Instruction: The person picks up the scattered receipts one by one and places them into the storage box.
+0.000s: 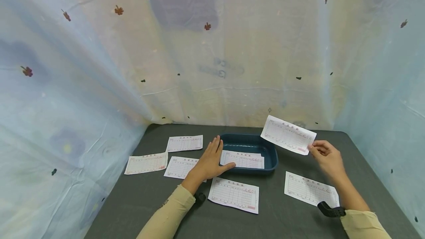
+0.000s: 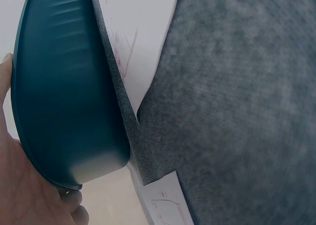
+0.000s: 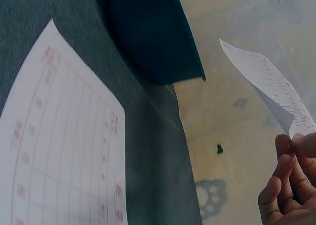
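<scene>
A printed paper form (image 1: 288,135) hangs in the air beside the tray's right end, its lower right corner pinched between the thumb and fingers of my right hand (image 1: 328,158). The right wrist view shows that form (image 3: 271,79) bending slightly above the fingertips. My left hand (image 1: 210,160) lies with straight fingers on the left end of the blue plastic tray (image 1: 273,158), thumb along its near rim. Inside the tray are overlapping forms (image 1: 242,159). In the left wrist view the hand (image 2: 29,185) touches the tray's rim (image 2: 64,96).
Three forms lie left of the tray: one at the back (image 1: 185,143), one at far left (image 1: 146,163), one (image 1: 179,167) partly behind the left hand. Another form (image 1: 234,194) lies in front, and one (image 1: 310,188) under the right forearm. A patterned curtain (image 1: 232,65) surrounds the dark table (image 1: 272,217).
</scene>
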The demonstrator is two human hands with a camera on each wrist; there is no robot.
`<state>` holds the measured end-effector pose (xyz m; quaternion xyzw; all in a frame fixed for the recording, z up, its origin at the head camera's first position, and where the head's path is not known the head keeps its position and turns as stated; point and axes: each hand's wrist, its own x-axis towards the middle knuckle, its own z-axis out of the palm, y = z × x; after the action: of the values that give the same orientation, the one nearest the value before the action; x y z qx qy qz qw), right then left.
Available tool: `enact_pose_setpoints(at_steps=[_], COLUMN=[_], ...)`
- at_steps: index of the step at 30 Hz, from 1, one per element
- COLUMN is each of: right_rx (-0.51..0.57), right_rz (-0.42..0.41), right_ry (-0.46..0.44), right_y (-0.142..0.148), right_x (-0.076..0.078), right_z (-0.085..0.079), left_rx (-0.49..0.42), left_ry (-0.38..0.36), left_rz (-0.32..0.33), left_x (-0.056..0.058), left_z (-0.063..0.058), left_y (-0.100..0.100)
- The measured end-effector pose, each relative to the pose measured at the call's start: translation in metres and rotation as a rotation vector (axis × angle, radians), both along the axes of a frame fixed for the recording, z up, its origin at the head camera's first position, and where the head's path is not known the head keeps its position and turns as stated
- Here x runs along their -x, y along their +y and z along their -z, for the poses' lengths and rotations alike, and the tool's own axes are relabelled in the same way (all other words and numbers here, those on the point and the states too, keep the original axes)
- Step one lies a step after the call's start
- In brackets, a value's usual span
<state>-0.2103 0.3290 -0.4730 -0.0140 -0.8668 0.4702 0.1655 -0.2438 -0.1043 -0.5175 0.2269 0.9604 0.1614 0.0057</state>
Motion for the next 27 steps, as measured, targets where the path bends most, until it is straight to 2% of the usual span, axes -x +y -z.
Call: enact_pose_setpoints(at_steps=[15,19,27], right_rx=[0.037,0.02,-0.017], right_rz=[-0.15,-0.179,-0.22], right_ry=[-0.017,-0.013,-0.059], right_y=[-0.041,-0.051,-0.069], right_x=[0.007,0.01,0.015], right_z=[0.004,0.006,0.01], left_rx=[0.0,-0.004,-0.008], left_ry=[-0.013,-0.013,-0.012], left_rz=[-0.005,-0.005,-0.006], left_x=[0.0,0.0,0.0], left_z=[-0.001,0.001,0.001], left_y=[-0.001,-0.001,0.0])
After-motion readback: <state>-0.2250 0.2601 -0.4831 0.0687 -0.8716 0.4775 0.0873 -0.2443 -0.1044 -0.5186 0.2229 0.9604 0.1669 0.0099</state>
